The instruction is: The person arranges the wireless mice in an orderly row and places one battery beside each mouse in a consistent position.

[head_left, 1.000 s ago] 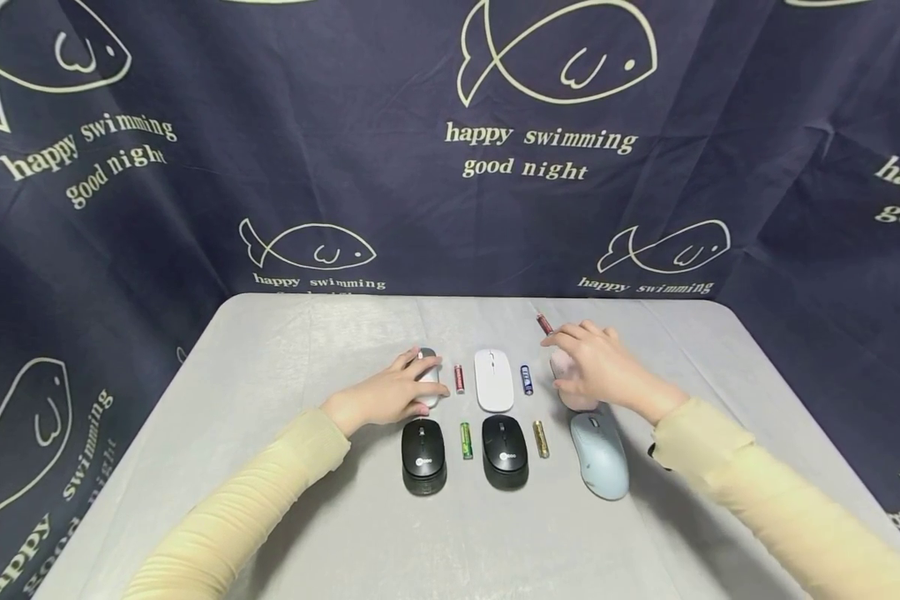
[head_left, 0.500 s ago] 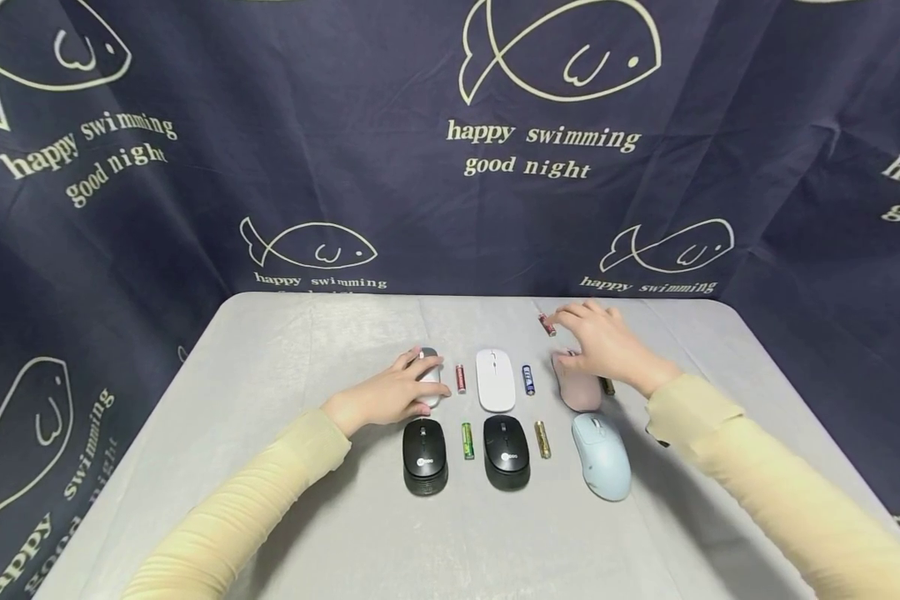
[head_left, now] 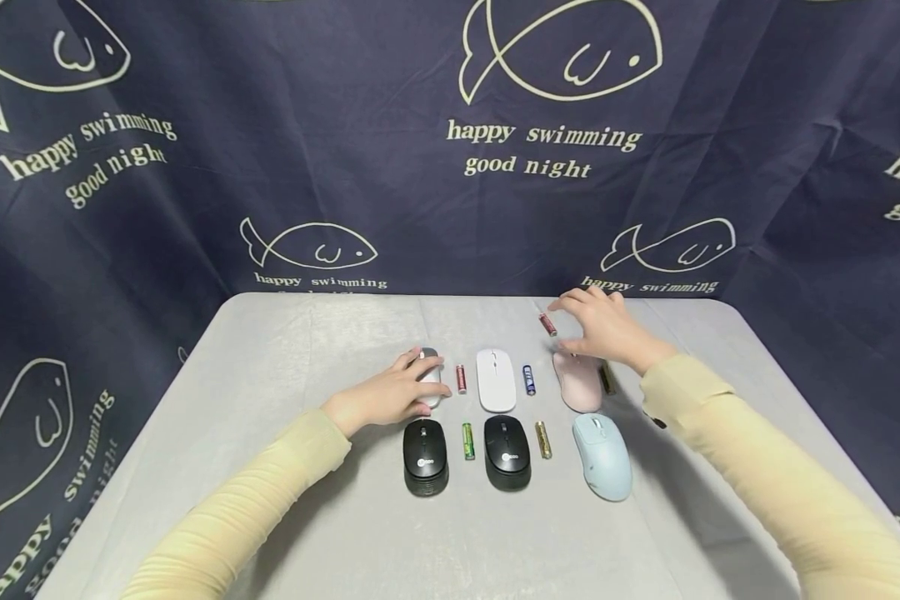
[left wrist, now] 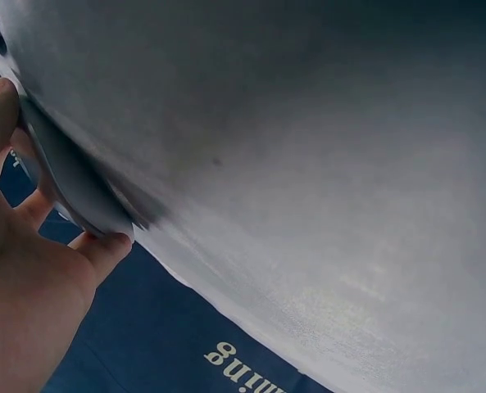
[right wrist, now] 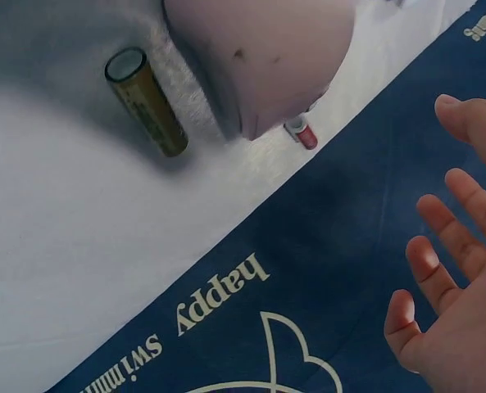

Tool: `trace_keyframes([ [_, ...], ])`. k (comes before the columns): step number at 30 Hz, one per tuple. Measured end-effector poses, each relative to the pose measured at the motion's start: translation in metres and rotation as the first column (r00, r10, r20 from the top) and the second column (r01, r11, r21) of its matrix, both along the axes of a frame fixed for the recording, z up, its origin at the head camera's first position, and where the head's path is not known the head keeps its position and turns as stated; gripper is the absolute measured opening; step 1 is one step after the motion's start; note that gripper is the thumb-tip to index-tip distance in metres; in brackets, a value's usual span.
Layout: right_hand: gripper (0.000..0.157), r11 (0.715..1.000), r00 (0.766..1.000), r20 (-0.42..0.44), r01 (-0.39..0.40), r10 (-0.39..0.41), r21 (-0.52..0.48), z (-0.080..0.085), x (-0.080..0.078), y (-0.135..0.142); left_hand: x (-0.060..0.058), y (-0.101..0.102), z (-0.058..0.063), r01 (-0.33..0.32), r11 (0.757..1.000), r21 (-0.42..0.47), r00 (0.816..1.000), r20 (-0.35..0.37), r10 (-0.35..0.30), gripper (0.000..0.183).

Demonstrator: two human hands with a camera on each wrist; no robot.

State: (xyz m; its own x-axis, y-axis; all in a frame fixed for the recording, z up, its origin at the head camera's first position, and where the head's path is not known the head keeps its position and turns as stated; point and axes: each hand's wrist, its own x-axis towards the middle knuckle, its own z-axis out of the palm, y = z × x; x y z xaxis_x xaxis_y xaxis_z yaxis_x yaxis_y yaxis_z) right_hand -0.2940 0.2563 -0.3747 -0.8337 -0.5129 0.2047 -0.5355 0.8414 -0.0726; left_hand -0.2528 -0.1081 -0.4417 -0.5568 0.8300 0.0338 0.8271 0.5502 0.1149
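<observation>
My left hand (head_left: 386, 393) holds a grey-and-white computer mouse (left wrist: 74, 176) on the table, its fingers and thumb along the edges. Much of that mouse is covered by the hand in the head view. My right hand (head_left: 603, 329) hovers behind a pink mouse (head_left: 580, 383), fingers apart with nothing between them. Its fingertips are close to a red battery (head_left: 547, 324) lying at the back; in the right wrist view the hand looks apart from it. A dark gold battery (right wrist: 148, 102) lies to the right of the pink mouse.
Between the hands lie a red battery (head_left: 461, 379), a white mouse (head_left: 497, 381) and a blue battery (head_left: 528, 380). Nearer are two black mice (head_left: 425, 454) (head_left: 507, 450), a green battery (head_left: 468, 441), a gold battery (head_left: 543, 440) and a light blue mouse (head_left: 603, 458). A dark blue curtain (head_left: 420, 192) hangs behind.
My right hand has come off the pink mouse and moved back toward the table's far edge, leaving more of the mouse and the dark gold battery visible. The left hand stays put.
</observation>
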Motion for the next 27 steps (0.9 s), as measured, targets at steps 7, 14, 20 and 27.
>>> trace_keyframes([
  [7,0.058,1.0,1.0,0.014,0.027,-0.027,0.016,-0.005,-0.013,0.002,0.0,0.001,0.002,0.01,1.0,-0.009,1.0,-0.012,-0.01,0.04],
  [14,0.058,0.999,0.998,0.046,0.043,-0.043,0.01,-0.013,-0.025,-0.001,0.0,0.0,0.001,0.006,1.0,-0.003,1.0,-0.01,-0.006,0.04],
  [20,0.06,0.998,0.996,0.07,0.058,-0.061,0.034,-0.019,-0.034,-0.002,0.001,0.001,0.001,-0.012,1.0,-0.006,1.0,0.004,0.012,0.039],
  [27,0.061,0.995,0.988,0.131,0.076,-0.085,0.072,-0.021,-0.04,-0.001,0.0,0.001,0.0,-0.026,1.0,-0.007,0.999,0.024,0.027,0.039],
])
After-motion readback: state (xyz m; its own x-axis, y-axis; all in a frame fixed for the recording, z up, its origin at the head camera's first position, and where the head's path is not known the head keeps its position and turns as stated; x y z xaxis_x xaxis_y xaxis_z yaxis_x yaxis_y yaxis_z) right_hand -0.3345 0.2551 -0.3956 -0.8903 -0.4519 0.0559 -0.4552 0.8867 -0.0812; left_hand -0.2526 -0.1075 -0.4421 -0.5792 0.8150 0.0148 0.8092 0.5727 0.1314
